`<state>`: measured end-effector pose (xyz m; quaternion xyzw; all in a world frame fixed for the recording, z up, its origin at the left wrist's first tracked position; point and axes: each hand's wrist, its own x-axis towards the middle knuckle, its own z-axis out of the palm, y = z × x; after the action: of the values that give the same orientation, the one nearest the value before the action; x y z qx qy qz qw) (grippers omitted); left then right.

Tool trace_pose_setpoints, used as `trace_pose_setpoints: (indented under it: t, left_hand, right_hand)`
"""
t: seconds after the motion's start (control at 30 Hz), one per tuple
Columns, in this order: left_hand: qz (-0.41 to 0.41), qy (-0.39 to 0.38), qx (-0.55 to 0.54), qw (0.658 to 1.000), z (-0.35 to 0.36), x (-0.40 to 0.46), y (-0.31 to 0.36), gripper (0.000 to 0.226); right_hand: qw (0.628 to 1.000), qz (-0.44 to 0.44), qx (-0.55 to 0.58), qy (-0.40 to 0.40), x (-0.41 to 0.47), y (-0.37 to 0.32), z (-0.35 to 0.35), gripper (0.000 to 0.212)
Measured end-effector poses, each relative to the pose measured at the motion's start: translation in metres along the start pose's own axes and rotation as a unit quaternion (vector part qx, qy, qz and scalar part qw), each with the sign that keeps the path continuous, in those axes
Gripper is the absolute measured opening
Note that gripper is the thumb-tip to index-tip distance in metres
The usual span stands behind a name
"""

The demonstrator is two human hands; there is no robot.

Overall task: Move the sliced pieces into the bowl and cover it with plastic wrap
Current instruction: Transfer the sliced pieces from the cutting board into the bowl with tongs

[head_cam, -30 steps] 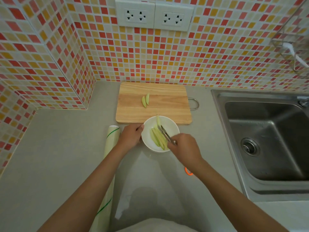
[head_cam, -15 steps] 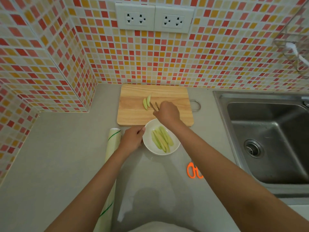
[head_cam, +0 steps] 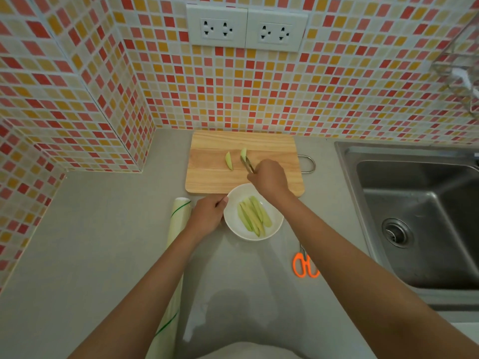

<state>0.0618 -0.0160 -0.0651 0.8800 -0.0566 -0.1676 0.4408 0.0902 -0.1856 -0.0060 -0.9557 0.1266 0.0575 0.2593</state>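
Note:
A white bowl [head_cam: 233, 229] with several pale green slices [head_cam: 252, 216] stands on the counter just in front of the wooden cutting board [head_cam: 274, 151]. Two slices lie on the board: one [head_cam: 229, 160] to the left, and one [head_cam: 243, 153] pinched by the metal tongs [head_cam: 248, 164]. My right hand [head_cam: 269, 178] is closed on the tongs above the board's near right part. My left hand [head_cam: 208, 215] grips the bowl's left rim. A roll of plastic wrap [head_cam: 174, 244] lies lengthwise on the counter left of my left arm.
Orange-handled scissors [head_cam: 305, 265] lie on the counter right of the bowl, beside my right forearm. A steel sink [head_cam: 420, 216] fills the right side. Tiled walls close the back and left, with two sockets [head_cam: 246, 28] above the board.
My right hand carried the tongs from the bowl up to the board and closed them on the right-hand slice. My left hand stayed on the bowl's rim.

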Motion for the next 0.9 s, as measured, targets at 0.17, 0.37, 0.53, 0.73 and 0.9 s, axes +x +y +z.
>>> trace_pose_setpoints:
  t: [0.17, 0.37, 0.53, 0.73, 0.9]
  left_hand:
    - [0.002, 0.002, 0.006, 1.000, 0.000, 0.000, -0.001, 0.036]
    - [0.002, 0.006, 0.005, 1.000, 0.001, 0.000, -0.001, 0.037]
    - [0.000, 0.004, 0.007, 1.000, 0.001, 0.000, 0.000, 0.038]
    - [-0.004, 0.005, -0.017, 1.000, 0.001, 0.001, -0.002, 0.037]
    - [-0.002, 0.002, -0.030, 1.000, 0.002, 0.002, -0.004, 0.035]
  right_hand:
    - [0.999, -0.007, 0.042, -0.015, -0.076, 0.037, -0.016, 0.040]
    - [0.994, -0.009, -0.062, -0.089, -0.123, 0.057, -0.004, 0.036]
    - [1.000, -0.004, -0.002, -0.006, -0.086, 0.044, -0.016, 0.033]
    - [0.999, -0.029, -0.028, -0.024, -0.004, 0.015, -0.002, 0.029]
    - [0.994, -0.048, -0.079, -0.058, 0.029, 0.003, 0.017, 0.023]
